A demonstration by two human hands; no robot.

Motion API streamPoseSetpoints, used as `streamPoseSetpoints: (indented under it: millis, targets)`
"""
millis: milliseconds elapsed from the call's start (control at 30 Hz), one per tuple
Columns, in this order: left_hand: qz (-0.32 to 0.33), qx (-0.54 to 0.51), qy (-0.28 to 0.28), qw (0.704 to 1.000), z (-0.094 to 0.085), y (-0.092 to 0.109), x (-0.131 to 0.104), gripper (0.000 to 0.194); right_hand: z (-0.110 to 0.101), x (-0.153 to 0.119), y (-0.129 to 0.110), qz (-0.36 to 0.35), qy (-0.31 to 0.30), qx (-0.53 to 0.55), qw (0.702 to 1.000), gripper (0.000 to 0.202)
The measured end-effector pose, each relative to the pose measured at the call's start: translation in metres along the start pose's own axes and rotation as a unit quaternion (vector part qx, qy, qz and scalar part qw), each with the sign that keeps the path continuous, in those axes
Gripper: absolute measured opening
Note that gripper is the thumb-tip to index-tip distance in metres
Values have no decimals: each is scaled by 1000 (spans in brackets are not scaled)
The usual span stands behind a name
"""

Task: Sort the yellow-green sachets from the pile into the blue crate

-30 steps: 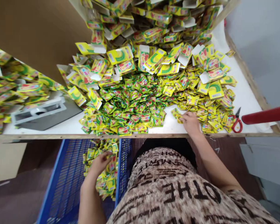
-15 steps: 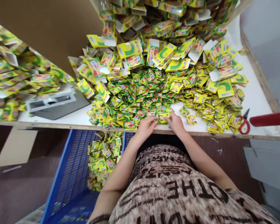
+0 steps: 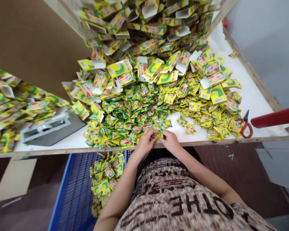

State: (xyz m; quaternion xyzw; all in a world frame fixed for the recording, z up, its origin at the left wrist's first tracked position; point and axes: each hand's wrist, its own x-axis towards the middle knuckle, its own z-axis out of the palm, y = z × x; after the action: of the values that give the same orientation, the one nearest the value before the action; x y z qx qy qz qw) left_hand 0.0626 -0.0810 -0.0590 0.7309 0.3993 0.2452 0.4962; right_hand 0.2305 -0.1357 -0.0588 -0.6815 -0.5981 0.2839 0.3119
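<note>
At the front edge of the table, my left hand (image 3: 146, 140) has its fingers curled in a pinch around small shiny packets, partly hidden by the fingertips. My right hand (image 3: 170, 141) meets it from the other side, thumb and fingers closed on a yellow-green packet (image 3: 160, 136) between the two hands. Right beyond the fingers spreads a heap of small green packets (image 3: 137, 106) with red fruit prints. A heap of yellow packets (image 3: 202, 110) adjoins it on the right. Two loose packets, one of them a yellow packet (image 3: 190, 129), lie on the white tabletop (image 3: 177, 118).
Open-ended small cartons (image 3: 120, 68) are piled behind the packets. Red-handled scissors (image 3: 246, 128) and a red bar (image 3: 274, 116) are at right. A grey tape dispenser (image 3: 48, 128) sits left, near a large brown cardboard panel (image 3: 36, 41). Below stands a blue crate (image 3: 65, 192) holding filled cartons.
The camera view has shifted, so the table appears lower. My hands have come closer together, and their fingertips now meet at the packets.
</note>
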Motion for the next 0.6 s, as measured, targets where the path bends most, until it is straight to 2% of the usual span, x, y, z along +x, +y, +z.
streamPoseSetpoints:
  millis: [100, 167, 200, 300, 367, 400, 433, 500, 567, 600]
  targets:
    - [-30, 6, -11, 999, -1, 5, 4, 24, -12, -1, 2, -33, -11, 73, 997, 26]
    - [-32, 0, -7, 999, 4, 11, 9, 18, -23, 0, 10, -52, -20, 121, 991, 19]
    - [-39, -23, -6, 999, 9, 13, 12, 16, -28, 1, 15, -47, -13, 143, 989, 16]
    - [-76, -122, -26, 989, 27, 21, 25, 17, -41, 4, 32, 6, 30, 173, 984, 33]
    - [-60, -118, -51, 990, 31, 29, 41, 16, -47, 4, 43, 21, 38, 153, 987, 33]
    - [-34, -95, -45, 994, 30, 35, 54, 15, -49, 4, 48, 20, 41, 133, 990, 30]
    - [-4, -67, -16, 998, 25, 41, 70, 15, -51, 2, 52, 18, 49, 110, 993, 30]
    - [51, 4, 111, 993, 8, 54, 112, 27, -52, -2, 58, 15, 68, 66, 995, 34]
    - [85, 109, 267, 954, -15, 64, 162, 46, -50, -6, 61, 13, 75, 41, 996, 35]
    - [95, 170, 310, 931, -26, 67, 187, 56, -48, -6, 61, 10, 70, 38, 997, 35]
